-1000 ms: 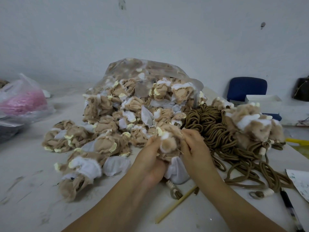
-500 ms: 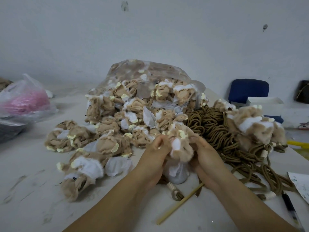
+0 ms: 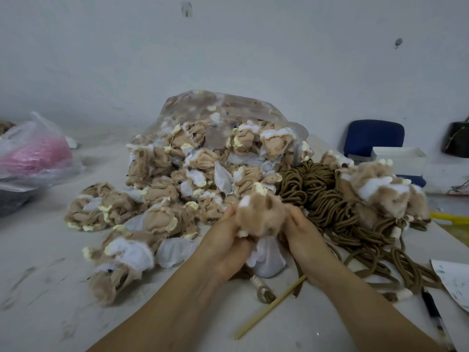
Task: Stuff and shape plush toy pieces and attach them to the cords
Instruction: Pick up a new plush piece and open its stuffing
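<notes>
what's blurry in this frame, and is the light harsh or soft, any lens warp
Head view: the plush piece gripped by the left hand and right hand is smeared, and the furry toys at right look soft; head view: light is flat and cool, only faint shadows on the table; head view: the wide lens stretches the forearms at the bottom edge.

A tan plush piece [image 3: 260, 215] with white tufts sits at centre frame, gripped from both sides by the left hand [image 3: 223, 250] and the right hand [image 3: 302, 240]. A white fabric flap [image 3: 266, 260] hangs below it. Behind and to the left, a heap of limp tan-and-white pieces [image 3: 177, 189] spills from a clear bag [image 3: 228, 105] across the table [image 3: 50, 288]. Right of centre lies a tangle of olive-brown cords [image 3: 324, 199], with fuller, fluffy pieces [image 3: 380, 191] piled on its far right end.
</notes>
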`<state>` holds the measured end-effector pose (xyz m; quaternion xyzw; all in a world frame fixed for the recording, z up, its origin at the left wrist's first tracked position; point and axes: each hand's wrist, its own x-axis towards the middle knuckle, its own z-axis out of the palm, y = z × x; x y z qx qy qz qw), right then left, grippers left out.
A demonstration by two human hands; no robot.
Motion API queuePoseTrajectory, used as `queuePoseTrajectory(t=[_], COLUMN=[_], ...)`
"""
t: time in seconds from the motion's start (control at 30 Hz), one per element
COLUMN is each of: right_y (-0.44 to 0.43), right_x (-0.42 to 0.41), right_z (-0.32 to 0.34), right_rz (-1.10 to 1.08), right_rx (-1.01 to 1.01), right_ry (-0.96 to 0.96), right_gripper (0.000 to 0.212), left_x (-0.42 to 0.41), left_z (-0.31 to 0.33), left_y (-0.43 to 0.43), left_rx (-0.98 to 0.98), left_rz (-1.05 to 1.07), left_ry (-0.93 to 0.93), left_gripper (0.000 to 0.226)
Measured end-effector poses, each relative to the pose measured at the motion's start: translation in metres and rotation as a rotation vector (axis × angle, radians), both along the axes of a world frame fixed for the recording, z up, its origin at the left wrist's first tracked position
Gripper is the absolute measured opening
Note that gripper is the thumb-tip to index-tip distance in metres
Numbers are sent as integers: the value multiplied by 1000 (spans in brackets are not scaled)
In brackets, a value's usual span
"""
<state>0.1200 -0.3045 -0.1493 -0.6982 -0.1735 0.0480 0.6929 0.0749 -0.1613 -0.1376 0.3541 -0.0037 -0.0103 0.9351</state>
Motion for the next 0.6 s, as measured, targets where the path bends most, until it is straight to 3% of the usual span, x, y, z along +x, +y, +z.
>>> queuePoseTrajectory(t=[0.13,0.2,0.27,0.4,0.5,0.6], right_y=[3,6,6,0,-6,-10], right_x=[3,1,2,5,7,9], right_z=[-6,-8,-5,-2,2,1], right_rz=[75,52,35,132,68,-20], right_rx=[127,140,172,343,368,362], right_ry=[154,200,207,312,280,201], right_gripper=[26,21,20,27,21,22], left_x=[-5,-5,-5,3,2,-4], left_z=[3,0,2,-8,-7,-4], left_y=[-1,0,0,-1,2,5], left_rx=[-55,-36,25,400,850,909], left_rz=[-171,-235,-170,125,403,468], left_ry=[-32,-26,-5,57,31,-57], left_gripper=[22,34,31,9,14,54])
